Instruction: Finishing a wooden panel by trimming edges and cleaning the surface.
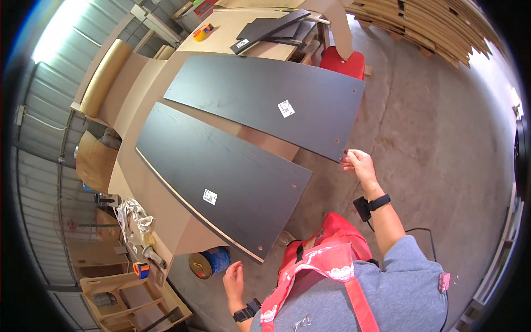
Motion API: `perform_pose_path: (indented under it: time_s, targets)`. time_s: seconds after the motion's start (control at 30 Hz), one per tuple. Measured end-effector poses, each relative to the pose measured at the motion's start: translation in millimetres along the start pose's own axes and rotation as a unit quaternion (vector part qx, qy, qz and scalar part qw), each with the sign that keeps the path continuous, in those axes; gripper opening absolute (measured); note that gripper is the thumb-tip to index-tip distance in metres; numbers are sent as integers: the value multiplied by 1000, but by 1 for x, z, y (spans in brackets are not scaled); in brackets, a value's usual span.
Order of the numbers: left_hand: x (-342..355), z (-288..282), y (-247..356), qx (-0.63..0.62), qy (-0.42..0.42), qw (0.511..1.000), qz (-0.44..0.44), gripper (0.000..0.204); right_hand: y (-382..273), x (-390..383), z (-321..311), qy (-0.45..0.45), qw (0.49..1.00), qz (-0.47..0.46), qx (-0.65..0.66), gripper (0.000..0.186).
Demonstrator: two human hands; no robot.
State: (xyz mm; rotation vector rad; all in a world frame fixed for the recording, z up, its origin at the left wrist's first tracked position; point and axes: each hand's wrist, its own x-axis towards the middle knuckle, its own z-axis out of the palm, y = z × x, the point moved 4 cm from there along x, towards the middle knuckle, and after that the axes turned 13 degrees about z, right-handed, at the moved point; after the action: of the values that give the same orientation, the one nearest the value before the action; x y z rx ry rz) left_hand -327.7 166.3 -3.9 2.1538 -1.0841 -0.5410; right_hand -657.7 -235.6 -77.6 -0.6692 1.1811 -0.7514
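Note:
Two long, dark grey board panels lie side by side on the workbench. At the right corner of the far panel (249,83), my right hand (357,164) has its fingers pinched together close to the edge. A small dark spot shows at the fingertips, too small to name. My left hand (233,279) is curled closed, low and apart from the front corner of the near panel (221,160); whatever may be inside it is hidden. Each panel carries a white label and has small round holes near its right end. A pale strip runs along the near panel's front edge.
Smaller dark boards (276,30) are stacked at the back of the bench (133,138), near an orange tape roll (202,33). A red stool (344,62) stands beyond the far panel. A blue can (213,260) sits below the bench. Flat cardboard (426,25) is piled back right.

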Motion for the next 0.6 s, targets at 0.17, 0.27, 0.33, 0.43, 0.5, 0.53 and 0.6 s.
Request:
perform_pose_path:
  time_s: [0.17,0.27,0.33,0.43,0.5,0.53,0.6]
  targets:
    - [26,1,26,30,-39,997,62,18,-12,-12,16,61,974,-24,-215,23]
    - [28,-1,22,44,-47,995,76,18,-14,-8,18,67,970,-16,-233,24]
    - [27,-3,17,46,-45,995,76,18,-16,-4,16,63,977,8,-202,24]
    - [24,-3,12,54,-59,994,68,19,-19,-2,16,33,971,27,-234,19]
    - [22,-3,10,47,-68,995,58,19,-14,1,12,-3,980,38,-195,17]
    - [22,-2,9,43,-70,995,56,19,-12,2,8,-15,982,41,-183,16]
    - [18,-3,2,41,-60,996,56,20,-2,3,-9,12,990,48,-134,12]
